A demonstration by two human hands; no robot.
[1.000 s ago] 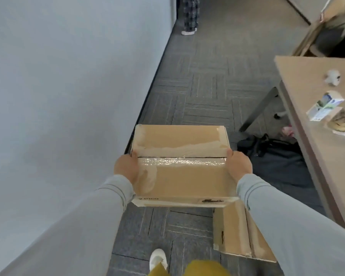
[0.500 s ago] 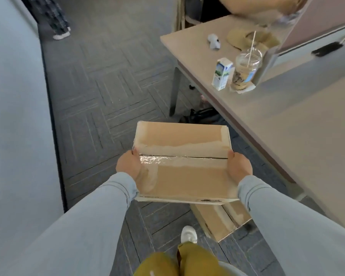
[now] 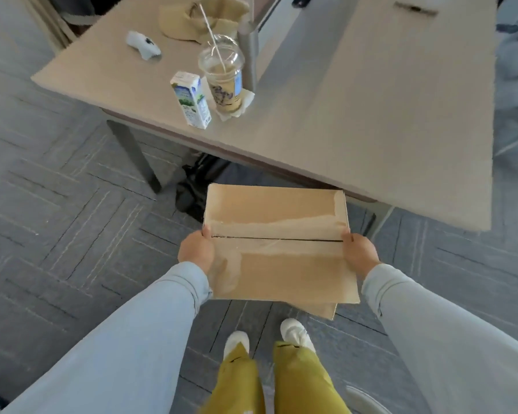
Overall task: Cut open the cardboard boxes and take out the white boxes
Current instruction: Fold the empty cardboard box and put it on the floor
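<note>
The task looks barely begun for this box. The cardboard box (image 3: 275, 258) is closed, its two top flaps meeting at a dark seam (image 3: 277, 239) under a band of clear tape that appears uncut. No white box is in view, and no cutter either. It is carried in the air above the carpet, just near of the worktop (image 3: 356, 121), not resting on it. So putting it down, slitting the tape and lifting out the contents all seem left to do.

Both arms reach forward and slightly inward. The left hand (image 3: 196, 252) grips the box's left edge and the right hand (image 3: 359, 253) grips its right edge. Each has its thumb on top by the seam, with the other fingers hidden down the sides.

Another piece of cardboard (image 3: 326, 310) shows below the box's near right corner. A small carton (image 3: 192, 100) and a lidded cup (image 3: 223, 79) stand on the far left of the worktop.
</note>
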